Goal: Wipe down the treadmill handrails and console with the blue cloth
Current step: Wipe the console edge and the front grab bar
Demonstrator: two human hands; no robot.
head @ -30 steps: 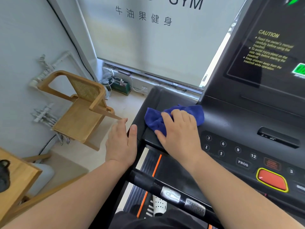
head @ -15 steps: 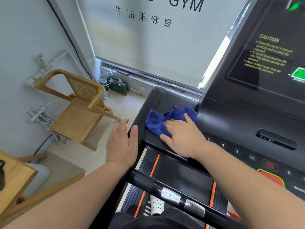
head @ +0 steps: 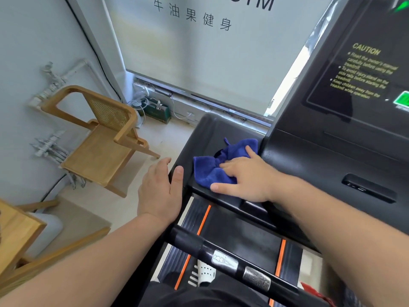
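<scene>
Black handrail bar (head: 232, 262) low center of frame, your left hand (head: 160, 191) relaxed flat on the console's (head: 309, 156) left edge, your right hand (head: 245, 178) flat, pressing the blue cloth (head: 212, 171) mid-frame, wooden chair (head: 99, 138) left.

this is a small gym, seen from on a treadmill: its black console (head: 327, 151) fills the right of the frame with a yellow caution notice (head: 365, 69), and the orange-striped belt (head: 239, 240) and a crossbar handrail (head: 192, 240) lie at the bottom centre. the frosted window (head: 210, 63) at the top carries large letters (cut off, only "ym" reads) above chinese characters (head: 192, 17) that include the word for fitness.
</scene>
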